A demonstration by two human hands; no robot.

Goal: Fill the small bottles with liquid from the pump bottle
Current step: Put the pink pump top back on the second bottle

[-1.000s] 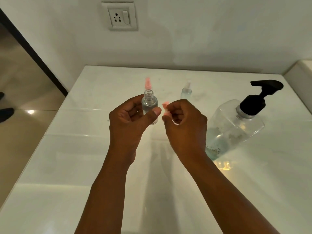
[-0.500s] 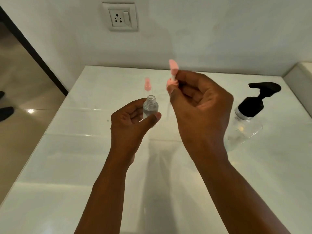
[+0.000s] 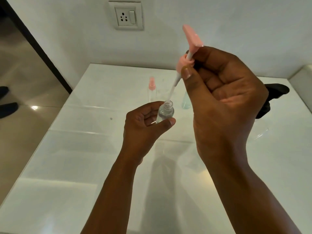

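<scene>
My left hand (image 3: 145, 125) grips a small clear bottle (image 3: 165, 113) with liquid in it, its neck uncapped and upright above the white table (image 3: 70, 162). My right hand (image 3: 222, 102) pinches a pink spray cap (image 3: 185, 62) by its collar, tilted, with its thin white dip tube (image 3: 172, 92) reaching down to the bottle's mouth. A second small bottle (image 3: 152, 90) with a pink cap stands behind on the table. A third small bottle (image 3: 185, 103) with bluish liquid shows beside my right hand. The black pump head (image 3: 276, 92) of the large pump bottle peeks out behind my right hand.
A white wall with a socket plate (image 3: 126, 16) rises behind the table. The table's left edge drops to a tiled floor (image 3: 20, 92), where dark shoes (image 3: 6, 107) of a person stand. A white ledge (image 3: 302, 76) borders the far right.
My right hand has lifted the pink spray cap from beside the bottle, raised it, and brought its tube tip down to the bottle's mouth. The left hand has held nearly still.
</scene>
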